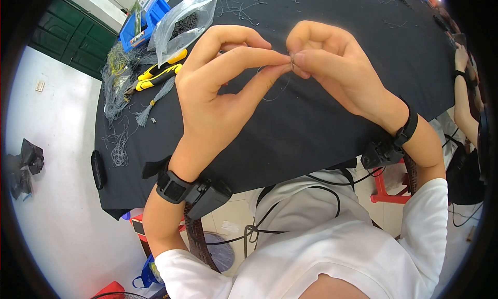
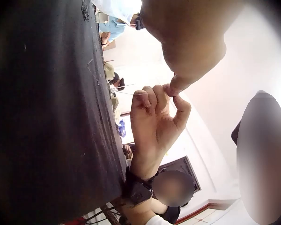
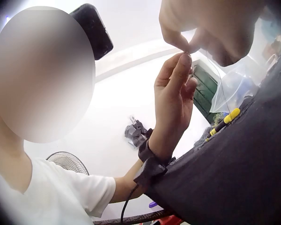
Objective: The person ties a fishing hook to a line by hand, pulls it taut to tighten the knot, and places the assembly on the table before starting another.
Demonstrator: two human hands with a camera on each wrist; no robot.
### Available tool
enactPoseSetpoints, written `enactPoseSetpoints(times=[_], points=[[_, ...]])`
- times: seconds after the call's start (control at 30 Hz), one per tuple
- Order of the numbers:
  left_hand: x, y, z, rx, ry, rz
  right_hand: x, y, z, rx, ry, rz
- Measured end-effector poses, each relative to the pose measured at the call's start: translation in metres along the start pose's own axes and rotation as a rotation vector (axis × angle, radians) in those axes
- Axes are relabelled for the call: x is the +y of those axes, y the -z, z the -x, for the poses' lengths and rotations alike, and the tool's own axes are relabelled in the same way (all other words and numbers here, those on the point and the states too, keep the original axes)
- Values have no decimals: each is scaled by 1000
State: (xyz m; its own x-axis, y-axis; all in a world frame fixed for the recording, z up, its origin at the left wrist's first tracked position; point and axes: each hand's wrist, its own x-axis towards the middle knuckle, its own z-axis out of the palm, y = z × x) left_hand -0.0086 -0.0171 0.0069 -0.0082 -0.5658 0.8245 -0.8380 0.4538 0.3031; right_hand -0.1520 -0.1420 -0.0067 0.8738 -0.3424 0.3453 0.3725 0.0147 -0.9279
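My left hand point(image 1: 210, 86) and right hand point(image 1: 345, 65) meet fingertip to fingertip above the black-covered table. Between thumb and index finger, the left hand pinches a thin grey strand point(image 1: 277, 95), which droops in a loose curve below the fingertips. The right hand pinches it at the same spot, thumb on top and its other fingers curled in. Fine loops of the strand show where the fingertips meet, though the fingers hide most of that part. In the right wrist view, the strand point(image 3: 221, 82) hangs down past the hands.
On the black tablecloth point(image 1: 233, 153), yellow-and-black pliers point(image 1: 155, 78) lie left of the hands. Beside them are a tied bundle of grey strands point(image 1: 153, 106), a clear plastic bag point(image 1: 166, 37) with dark contents and a blue bin point(image 1: 150, 18). Another person's arm point(image 1: 464, 99) shows at right.
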Motion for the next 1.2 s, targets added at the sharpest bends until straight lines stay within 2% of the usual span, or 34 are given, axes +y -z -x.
enactPoseSetpoints(times=[0.23, 0.4, 0.5, 0.6, 0.73, 0.83, 1.0, 1.13, 1.2], points=[[0, 1, 1, -1, 21, -21, -2, 2, 0, 0, -48, 39], [5, 0, -1, 48, 139, -4, 0, 3, -3, 20, -25, -55], [6, 0, -2, 76, 187, -6, 1, -3, -3, 104, 81, 77], [2, -2, 0, 83, 204, 6, 2, 2, -2, 50, 77, 180], [0, -3, 1, 76, 214, 35, 2, -1, -2, 83, 94, 230], [11, 0, -1, 30, 351, 85, 2, -1, -2, 96, 95, 247], [7, -2, 1, -42, 244, -18, 3, 0, -2, 89, 92, 232], [1, -4, 1, -7, 181, -20, 2, -1, -1, 74, 79, 238], [5, -4, 0, -11, 227, -2, 3, -1, -1, 63, 80, 225]])
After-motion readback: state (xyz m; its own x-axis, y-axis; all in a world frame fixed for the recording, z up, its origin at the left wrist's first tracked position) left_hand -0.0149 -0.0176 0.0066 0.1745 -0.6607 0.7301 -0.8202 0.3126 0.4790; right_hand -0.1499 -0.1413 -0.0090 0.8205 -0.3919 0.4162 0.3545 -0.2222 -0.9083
